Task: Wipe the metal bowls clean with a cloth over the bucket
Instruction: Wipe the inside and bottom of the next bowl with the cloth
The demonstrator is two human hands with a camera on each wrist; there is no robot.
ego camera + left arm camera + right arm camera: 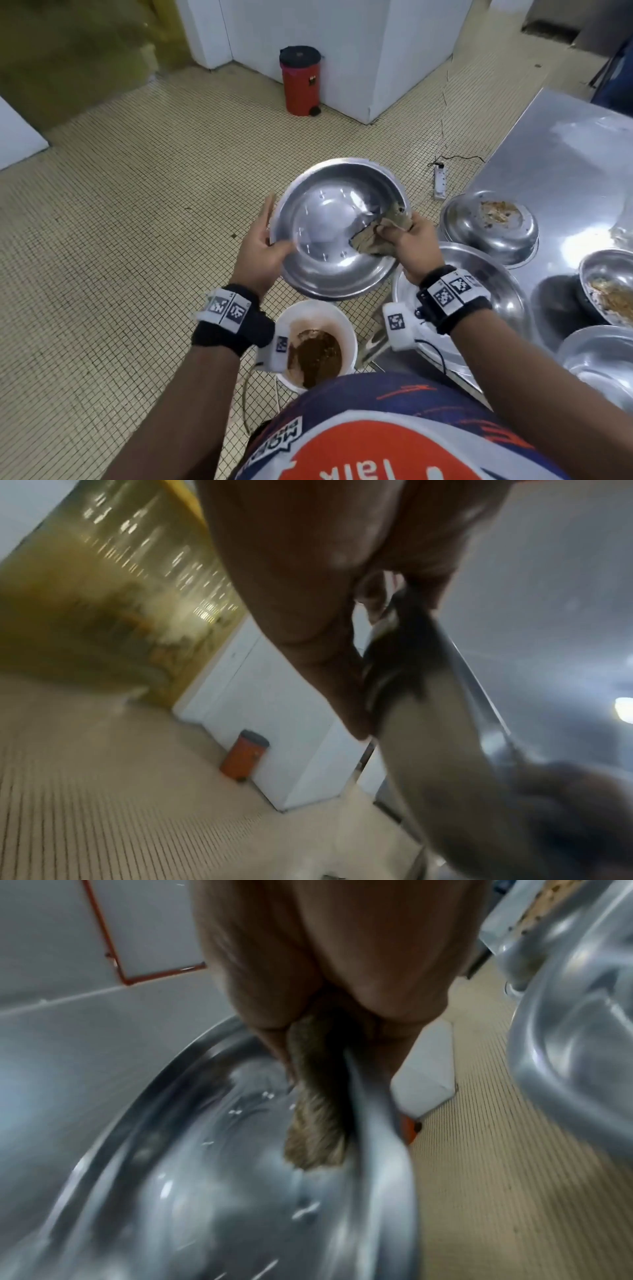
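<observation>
Nearest, low in the centre of the head view, the white bucket stands on the floor with brown slop in it, tight against the corner of the steel bench on the right. Above and slightly beyond it the metal bowl is held tilted, its hollow facing the camera and looking mostly clean. The left hand grips the bowl's left rim, thumb inside, fingers curled behind. The right hand is closed on a soiled brownish cloth, pressing it to the inner wall by the right rim; the right wrist view shows the cloth pinched over that rim.

To wipe well, I judge the cloth should sweep along the wall under the rim while the left hand turns the bowl, keeping the low edge above the bucket so drips fall in; the bowl now sits a little beyond the bucket's mouth.

Room is tight on the right: a wide metal basin overhangs the bench edge just under the right wrist, with dirty bowls behind it. The tiled floor on the left is open. Farther off lie a power strip and a red pedal bin at upper centre.
</observation>
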